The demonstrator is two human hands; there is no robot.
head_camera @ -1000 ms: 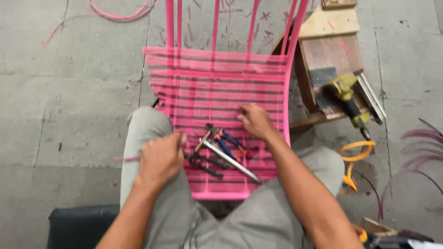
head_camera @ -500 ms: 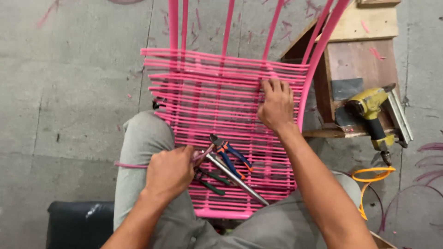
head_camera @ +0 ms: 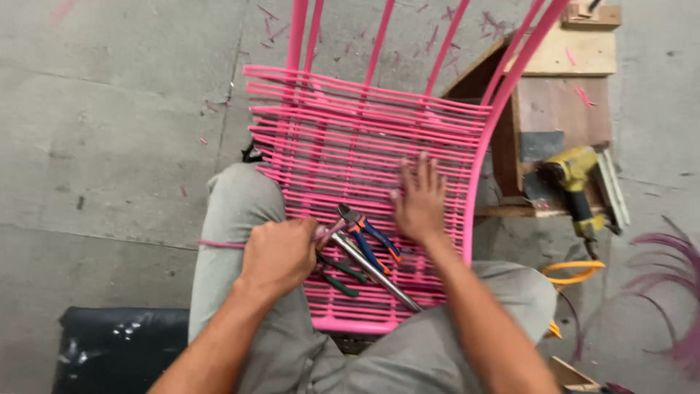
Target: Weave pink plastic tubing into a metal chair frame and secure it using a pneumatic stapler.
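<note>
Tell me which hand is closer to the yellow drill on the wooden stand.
Right. The right hand lies flat on the pink woven seat, just left of the yellow drill. The left hand grips a pink cord farther left, beyond the pliers.

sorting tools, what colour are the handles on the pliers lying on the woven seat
Blue with orange, on the pliers atop the pink woven seat; head view.

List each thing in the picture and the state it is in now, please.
Left hand: closed around a pink cord.
Right hand: flat, fingers spread on the woven seat.
Woven seat: partly woven, resting on the lap.
Blue-handled pliers: lying on the seat.
Yellow drill: lying on the wooden stand.
</note>
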